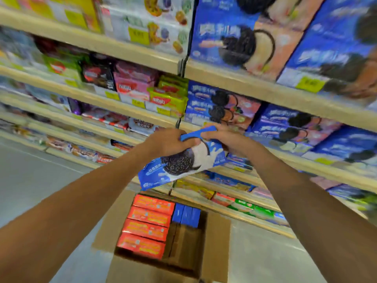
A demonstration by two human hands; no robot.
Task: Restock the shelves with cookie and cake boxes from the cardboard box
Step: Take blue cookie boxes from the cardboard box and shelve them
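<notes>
A blue cookie box (179, 162) with a black sandwich cookie printed on it hangs tilted in front of the shelves. My left hand (167, 141) grips its upper left edge and my right hand (226, 139) grips its upper right end. Below on the floor stands the open cardboard box (216, 242), holding several orange boxes (146, 223) stacked on the left and blue boxes (185, 214) at the back. Part of the carton's inside shows bare cardboard. The view is motion blurred.
Beige shelves (265, 92) run across the scene, packed with blue cookie boxes (222, 105) on the right and pink, green and dark packs (167, 99) on the left. Grey floor (40, 174) lies to the left of the carton.
</notes>
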